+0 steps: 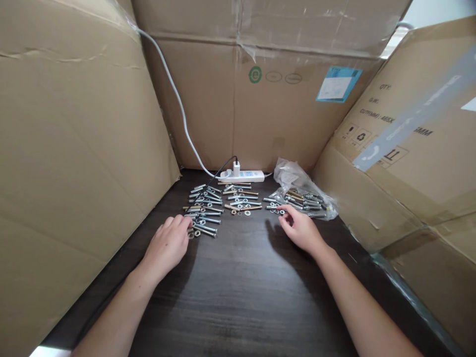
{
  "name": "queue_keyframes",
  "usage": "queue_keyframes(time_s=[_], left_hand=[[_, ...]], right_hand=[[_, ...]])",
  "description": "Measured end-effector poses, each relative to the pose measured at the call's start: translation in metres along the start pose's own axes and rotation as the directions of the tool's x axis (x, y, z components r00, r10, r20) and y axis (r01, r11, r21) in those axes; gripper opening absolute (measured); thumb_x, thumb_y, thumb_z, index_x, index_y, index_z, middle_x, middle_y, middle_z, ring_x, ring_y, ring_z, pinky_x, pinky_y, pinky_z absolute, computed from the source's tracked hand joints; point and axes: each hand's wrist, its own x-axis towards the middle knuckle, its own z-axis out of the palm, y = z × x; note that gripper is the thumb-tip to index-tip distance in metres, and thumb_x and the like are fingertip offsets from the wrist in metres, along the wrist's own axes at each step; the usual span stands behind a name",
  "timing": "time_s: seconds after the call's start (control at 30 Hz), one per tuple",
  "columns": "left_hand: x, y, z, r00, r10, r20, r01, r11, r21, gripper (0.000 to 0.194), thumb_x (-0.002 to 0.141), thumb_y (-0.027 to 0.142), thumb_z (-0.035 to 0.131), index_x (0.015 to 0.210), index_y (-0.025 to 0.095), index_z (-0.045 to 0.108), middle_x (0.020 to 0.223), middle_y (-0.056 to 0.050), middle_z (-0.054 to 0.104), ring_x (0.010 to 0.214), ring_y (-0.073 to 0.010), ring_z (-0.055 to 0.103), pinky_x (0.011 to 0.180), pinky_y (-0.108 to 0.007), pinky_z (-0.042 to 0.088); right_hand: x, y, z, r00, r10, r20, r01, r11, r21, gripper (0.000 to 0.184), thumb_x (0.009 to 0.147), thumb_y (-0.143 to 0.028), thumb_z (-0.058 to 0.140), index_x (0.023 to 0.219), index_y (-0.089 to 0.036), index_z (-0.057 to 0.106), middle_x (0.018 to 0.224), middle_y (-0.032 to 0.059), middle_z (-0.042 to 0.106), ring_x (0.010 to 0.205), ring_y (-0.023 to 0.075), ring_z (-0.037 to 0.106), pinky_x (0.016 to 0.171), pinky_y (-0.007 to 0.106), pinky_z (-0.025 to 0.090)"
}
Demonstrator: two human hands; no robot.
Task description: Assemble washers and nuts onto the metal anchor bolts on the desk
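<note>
In the head view, small hardware lies on the dark bench [230,297] in three clusters, and sorting through it by hand appears to be the step in progress. The left hand [169,240] is at the near-left edge of the left cluster, fingers curled down beside long bolts [206,229], a hex nut [197,233] and a flat washer [191,236]; its fingertips are hidden, so I cannot tell whether they pinch anything. The right hand [301,228] is over the small right cluster, its thumb and index finger curved and slightly parted above rings and short metal sleeves [269,200], with no piece visibly gripped. Just beyond it, a clear plastic bag [293,173] holds more bolts. The middle cluster, with a loose washer [247,213] at its near edge, lies between the hands, in front of a white power strip [253,176]. Lifting any single piece would, I judge, call for a narrow fingertip pinch, kept clear of the black cable [223,166] crossing the left cluster.
</note>
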Motion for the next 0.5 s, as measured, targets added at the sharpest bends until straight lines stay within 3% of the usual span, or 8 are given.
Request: queue_keyframes(time_s=[0.23,0.5], left_hand=[[0.0,-0.003,0.009,0.997,0.075,0.011,-0.073,0.989,-0.131,0.025,0.085,0.012,0.038,0.103,0.021,0.052,0.102,-0.006,0.055,0.095,-0.0221,0.051,0.084,-0.035,0.043],[0.0,-0.007,0.013,0.996,0.065,0.053,-0.048,0.961,-0.273,0.022,0.085,0.021,0.041,0.103,0.024,0.053,0.105,-0.003,0.058,0.099,-0.0218,0.054,0.087,-0.034,0.043]], right_hand=[[-0.002,-0.01,0.006,0.999,-0.03,0.042,0.03,1.0,0.007,0.028,0.084,-0.029,0.046,0.108,-0.022,0.058,0.073,-0.0005,0.063,0.058,0.0138,0.054,0.059,0.025,0.041],[-0.004,-0.014,0.009,0.991,-0.059,0.118,0.058,0.998,0.008,0.026,0.084,-0.027,0.047,0.107,-0.022,0.06,0.072,-0.0003,0.064,0.06,0.0137,0.055,0.061,0.025,0.041]])
